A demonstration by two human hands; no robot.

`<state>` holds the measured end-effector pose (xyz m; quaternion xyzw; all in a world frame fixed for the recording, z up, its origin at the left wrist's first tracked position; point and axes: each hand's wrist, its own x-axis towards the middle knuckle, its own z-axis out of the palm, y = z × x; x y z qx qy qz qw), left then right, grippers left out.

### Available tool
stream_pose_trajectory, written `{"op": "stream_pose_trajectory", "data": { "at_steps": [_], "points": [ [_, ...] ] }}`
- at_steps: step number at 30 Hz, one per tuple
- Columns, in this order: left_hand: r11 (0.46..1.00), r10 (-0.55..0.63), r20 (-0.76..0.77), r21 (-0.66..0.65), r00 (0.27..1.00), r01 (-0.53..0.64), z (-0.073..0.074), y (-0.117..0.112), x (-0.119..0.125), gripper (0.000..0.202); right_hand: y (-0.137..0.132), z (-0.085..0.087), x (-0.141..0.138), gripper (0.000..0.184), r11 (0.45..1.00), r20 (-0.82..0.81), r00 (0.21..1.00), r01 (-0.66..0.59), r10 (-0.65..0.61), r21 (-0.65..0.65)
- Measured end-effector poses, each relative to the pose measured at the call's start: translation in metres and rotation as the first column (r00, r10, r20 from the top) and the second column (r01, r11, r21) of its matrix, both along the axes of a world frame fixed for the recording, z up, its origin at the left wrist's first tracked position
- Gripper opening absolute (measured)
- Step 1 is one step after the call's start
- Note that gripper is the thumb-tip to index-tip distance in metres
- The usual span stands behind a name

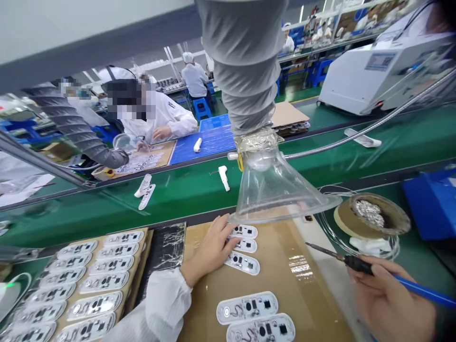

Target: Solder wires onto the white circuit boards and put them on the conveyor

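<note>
My left hand (pixel 211 247) lies on the brown work mat (pixel 285 280), fingers curled over a row of white oval circuit boards (pixel 245 262) under the clear fume funnel (pixel 274 190). My right hand (pixel 388 304) grips a soldering iron (pixel 359 265) with a blue handle, its tip pointing left above the mat. Two more white boards (pixel 254 317) lie near the front edge of the mat.
A tray with several white boards (pixel 85 280) sits at the left. A solder wire spool with a tip-cleaner dish (pixel 372 216) stands at the right. A green conveyor (pixel 178 194) carries white parts. Other workers in white sit across it. A blue box (pixel 432 202) is far right.
</note>
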<state>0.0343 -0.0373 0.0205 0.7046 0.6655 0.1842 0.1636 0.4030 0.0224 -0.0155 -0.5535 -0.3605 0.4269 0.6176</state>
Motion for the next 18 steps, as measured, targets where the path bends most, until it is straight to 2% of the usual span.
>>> {"op": "stream_pose_trajectory", "data": {
  "at_steps": [2, 8, 12, 15, 18],
  "points": [
    [0.998, 0.058, 0.007, 0.006, 0.998, -0.058, -0.004, -0.011, 0.008, 0.037, 0.001, 0.006, -0.005, 0.014, 1.000, -0.035, 0.999, 0.023, -0.023, -0.018],
    [0.981, 0.180, 0.055, 0.059, 0.982, -0.183, -0.016, -0.033, 0.040, 0.034, 0.002, 0.015, -0.013, 0.013, 0.998, -0.114, 0.993, 0.029, -0.023, 0.048],
    [0.974, 0.212, 0.070, 0.066, 0.975, -0.216, -0.024, -0.050, 0.057, 0.033, 0.000, 0.017, -0.011, 0.013, 1.000, -0.112, 0.993, 0.027, -0.027, -0.002],
    [0.970, 0.233, 0.028, 0.066, 0.972, -0.235, -0.015, -0.048, 0.055, 0.038, -0.001, 0.015, -0.008, 0.015, 0.997, -0.047, 0.999, 0.023, -0.027, -0.072],
    [0.940, 0.332, -0.077, 0.104, 0.940, -0.324, 0.011, -0.016, 0.025, 0.042, -0.001, 0.008, -0.005, 0.015, 0.999, -0.004, 1.000, 0.012, -0.012, -0.053]
  ]
}}
